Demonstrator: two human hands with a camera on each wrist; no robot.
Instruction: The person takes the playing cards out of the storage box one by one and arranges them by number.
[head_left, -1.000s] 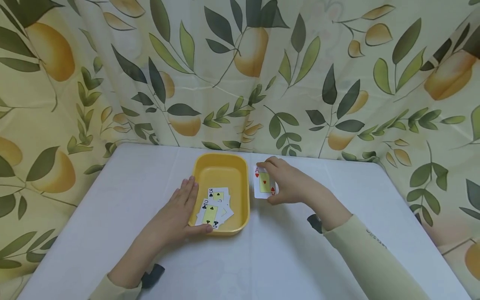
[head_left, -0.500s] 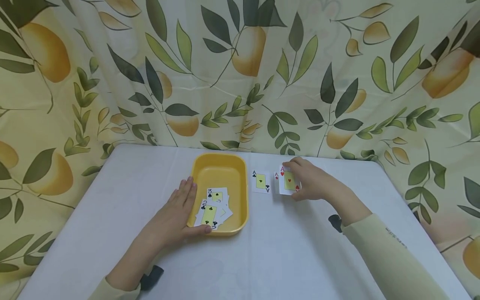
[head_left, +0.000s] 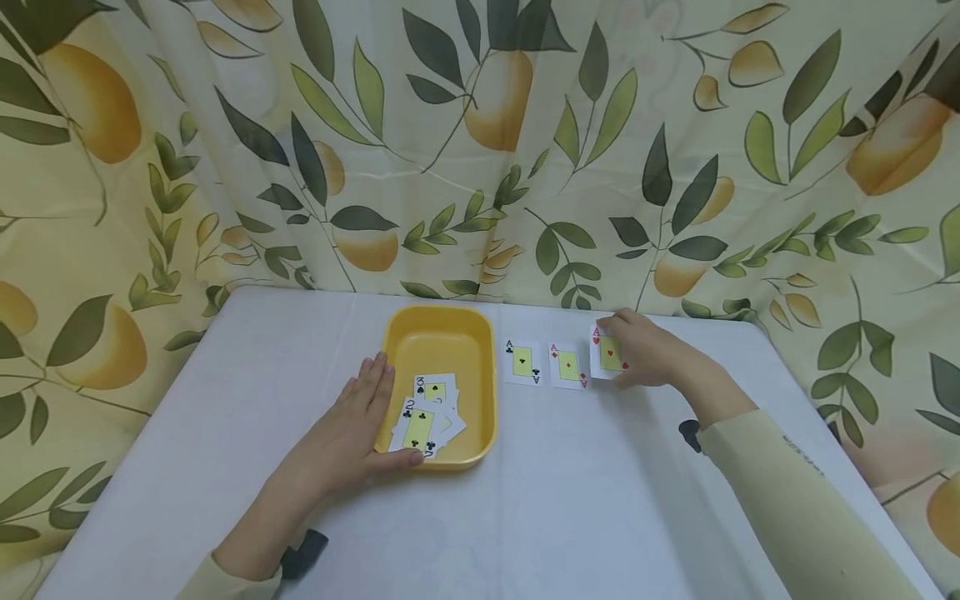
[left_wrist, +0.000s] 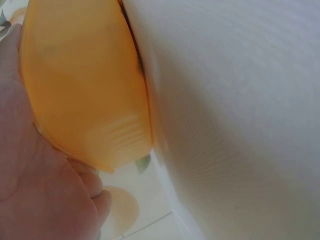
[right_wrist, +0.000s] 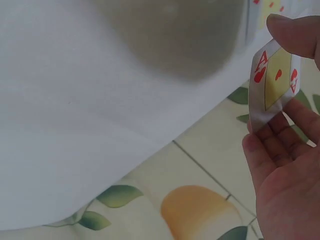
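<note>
My right hand (head_left: 652, 348) pinches an ace of hearts (head_left: 606, 350) by its edges at the right end of a row of cards. In the right wrist view the thumb is at one edge of this card, the fingers at the opposite one. To its left lie an ace of diamonds (head_left: 567, 365) and an ace of clubs (head_left: 522, 362), face up. My left hand (head_left: 330, 442) rests against the left side of a yellow tray (head_left: 438, 350), fingers straight along the rim and thumb at the front corner. Inside the tray, a two of clubs (head_left: 417, 428) overlaps other cards.
A white cloth (head_left: 585, 500) covers the table. Behind it hangs a curtain (head_left: 480, 192) printed with leaves and orange fruit, close to the table's far edge.
My right hand has moved right in steps. The ace of clubs, then the ace of diamonds, have come to lie on the table in a row. My left hand has stayed at the tray.
</note>
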